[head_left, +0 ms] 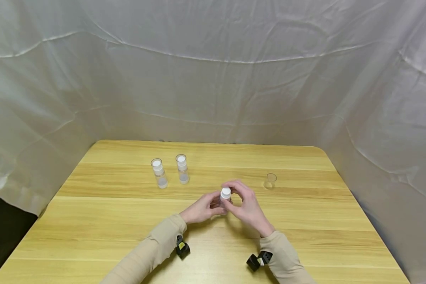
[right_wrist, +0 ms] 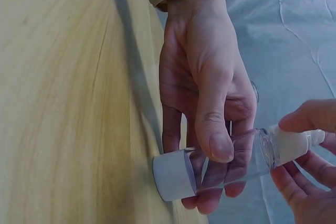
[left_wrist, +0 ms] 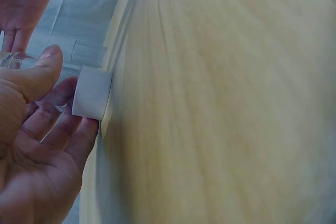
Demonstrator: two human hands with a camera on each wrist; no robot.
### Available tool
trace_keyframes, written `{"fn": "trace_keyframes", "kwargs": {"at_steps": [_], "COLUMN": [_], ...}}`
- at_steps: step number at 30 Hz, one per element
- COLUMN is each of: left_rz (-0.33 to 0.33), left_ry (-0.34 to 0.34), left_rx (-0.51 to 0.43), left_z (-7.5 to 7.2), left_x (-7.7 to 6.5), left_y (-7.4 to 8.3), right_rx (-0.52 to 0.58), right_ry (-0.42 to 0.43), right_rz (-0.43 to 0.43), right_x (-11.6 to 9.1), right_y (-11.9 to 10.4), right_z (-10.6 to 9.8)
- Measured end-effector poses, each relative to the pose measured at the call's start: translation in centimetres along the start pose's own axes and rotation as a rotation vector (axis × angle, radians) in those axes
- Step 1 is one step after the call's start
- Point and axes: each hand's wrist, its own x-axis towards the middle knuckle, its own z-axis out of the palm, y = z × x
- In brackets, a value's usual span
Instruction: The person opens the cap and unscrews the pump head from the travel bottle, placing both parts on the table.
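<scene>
My left hand (head_left: 201, 208) grips the clear body of a small pump bottle, its thumb lying across the front in the right wrist view. The bottle has a white base (right_wrist: 173, 176) and a white collar with a nozzle-like top (right_wrist: 290, 144). At that white top, my right hand (head_left: 247, 206) pinches the collar between thumb and fingers. In the head view the bottle stands roughly upright between both hands, its white top (head_left: 225, 192) facing up. The left wrist view shows the white base (left_wrist: 92, 93) close to the wooden surface; whether it touches is unclear.
Two similar bottles, one left (head_left: 159, 173) and one beside it (head_left: 182, 169), stand upright with clear covers over their white tops. A loose clear cap (head_left: 270, 181) stands at the right on the wooden table (head_left: 110, 221). Grey-white sheeting (head_left: 213, 90) surrounds the table's back and sides.
</scene>
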Motion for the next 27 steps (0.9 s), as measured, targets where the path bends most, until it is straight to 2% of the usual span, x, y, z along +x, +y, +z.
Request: {"fn": "trace_keyframes", "kwargs": {"at_steps": [4,12,19,27], "left_rz": [-0.005,-0.029,0.005,-0.005], "left_ry": [0.001,0.007,0.005,0.002], "left_rx": [0.002,-0.001,0.021,0.000], "left_z": [-0.01,-0.01,-0.05,-0.04], "left_x": [0.01,-0.04,0.00,-0.05], "left_y": [0.06,0.11,0.10,0.28], "right_rx": [0.026,-0.022,0.015,-0.023], "right_ry": [-0.007,0.041,0.012,0.056], "right_rz": [0.009,0.015,0.004,0.009], "right_x": [-0.03,0.00,0.01,0.02], "right_y": [-0.07,-0.14,-0.11,-0.15], "right_z": [-0.13,-0.05,-0.03,0.02]}}
